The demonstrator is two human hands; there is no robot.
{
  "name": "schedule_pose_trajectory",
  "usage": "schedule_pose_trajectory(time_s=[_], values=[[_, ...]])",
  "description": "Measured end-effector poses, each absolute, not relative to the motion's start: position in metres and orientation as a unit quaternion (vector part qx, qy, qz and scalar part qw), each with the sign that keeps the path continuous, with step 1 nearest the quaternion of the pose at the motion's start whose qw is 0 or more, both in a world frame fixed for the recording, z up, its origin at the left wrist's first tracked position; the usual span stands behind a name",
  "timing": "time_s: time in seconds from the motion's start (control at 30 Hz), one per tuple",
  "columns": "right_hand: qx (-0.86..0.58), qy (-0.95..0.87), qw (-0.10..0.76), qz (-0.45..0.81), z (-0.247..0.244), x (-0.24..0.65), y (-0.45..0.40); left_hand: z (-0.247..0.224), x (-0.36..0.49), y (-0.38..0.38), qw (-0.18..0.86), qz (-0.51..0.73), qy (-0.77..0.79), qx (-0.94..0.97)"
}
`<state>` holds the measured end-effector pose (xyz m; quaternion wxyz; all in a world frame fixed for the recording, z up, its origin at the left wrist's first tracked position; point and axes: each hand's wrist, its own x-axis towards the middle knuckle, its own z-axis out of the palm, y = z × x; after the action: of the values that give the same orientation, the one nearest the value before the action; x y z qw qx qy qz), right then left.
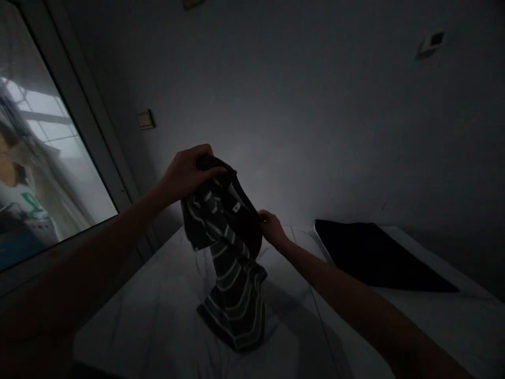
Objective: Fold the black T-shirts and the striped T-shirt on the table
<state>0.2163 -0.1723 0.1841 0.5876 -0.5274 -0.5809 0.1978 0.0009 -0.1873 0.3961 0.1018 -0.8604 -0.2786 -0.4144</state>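
The left hand (187,176) clenches the upper end of a dark green, cream-striped knit shirt (226,252), lifted clear in mid-air. The right hand (272,229) pinches its edge, while the lower end hangs down onto a pale streaked surface (158,321)

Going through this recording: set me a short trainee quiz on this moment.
1. True or false: the lower end of the striped garment rests on the white surface.
2. Which hand holds the garment higher up: the left hand or the right hand?
3. What dark item lies on the surface to the right of the garment?

Key: 1. True. 2. Left hand. 3. A black cloth.
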Motion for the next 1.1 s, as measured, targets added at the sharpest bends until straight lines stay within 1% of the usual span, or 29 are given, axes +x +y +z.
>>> schedule_pose_trajectory(time_s=[0.1,0.17,0.2,0.23,0.33,0.37,0.43,0.5,0.6,0.7,0.8,0.87,0.93,1.0,1.07,1.1], values=[[-0.504,-0.537,0.662,0.134,0.211,0.253,-0.154,0.403,-0.013,-0.164,0.129,-0.394,-0.306,-0.857],[-0.455,-0.564,0.684,0.084,0.238,0.279,-0.152,0.408,-0.024,-0.147,0.121,-0.395,-0.328,-0.849],[-0.431,-0.602,0.668,0.074,0.253,0.292,-0.153,0.410,-0.029,-0.139,0.108,-0.401,-0.337,-0.845],[-0.413,-0.650,0.633,0.078,0.267,0.304,-0.157,0.412,-0.034,-0.132,0.090,-0.407,-0.343,-0.842],[-0.409,-0.767,0.480,0.115,0.305,0.335,-0.174,0.413,-0.046,-0.116,0.008,-0.406,-0.347,-0.845],[-0.419,-0.784,0.444,0.112,0.315,0.343,-0.180,0.411,-0.048,-0.112,-0.022,-0.399,-0.347,-0.848],[-0.441,-0.791,0.420,0.059,0.329,0.357,-0.188,0.408,-0.048,-0.107,-0.067,-0.395,-0.346,-0.849],[-0.470,-0.768,0.433,-0.030,0.337,0.368,-0.190,0.405,-0.043,-0.103,-0.082,-0.419,-0.338,-0.839],[-0.529,-0.699,0.460,-0.141,0.341,0.377,-0.188,0.404,-0.028,-0.097,-0.048,-0.469,-0.312,-0.825],[-0.566,-0.613,0.514,-0.201,0.338,0.378,-0.186,0.405,-0.013,-0.091,0.004,-0.481,-0.297,-0.825],[-0.545,-0.541,0.588,-0.252,0.332,0.376,-0.189,0.404,-0.004,-0.087,0.074,-0.473,-0.317,-0.819],[-0.521,-0.536,0.608,-0.268,0.328,0.377,-0.193,0.403,0.000,-0.086,0.121,-0.459,-0.335,-0.814],[-0.514,-0.540,0.611,-0.265,0.322,0.381,-0.201,0.399,0.004,-0.088,0.145,-0.441,-0.335,-0.820],[-0.530,-0.538,0.607,-0.247,0.312,0.383,-0.219,0.391,0.004,-0.097,0.142,-0.424,-0.315,-0.837],[-0.560,-0.574,0.570,-0.178,0.298,0.383,-0.251,0.373,-0.006,-0.119,0.088,-0.358,-0.298,-0.880],[-0.576,-0.612,0.530,-0.115,0.290,0.381,-0.272,0.360,-0.017,-0.136,0.041,-0.305,-0.293,-0.905]])
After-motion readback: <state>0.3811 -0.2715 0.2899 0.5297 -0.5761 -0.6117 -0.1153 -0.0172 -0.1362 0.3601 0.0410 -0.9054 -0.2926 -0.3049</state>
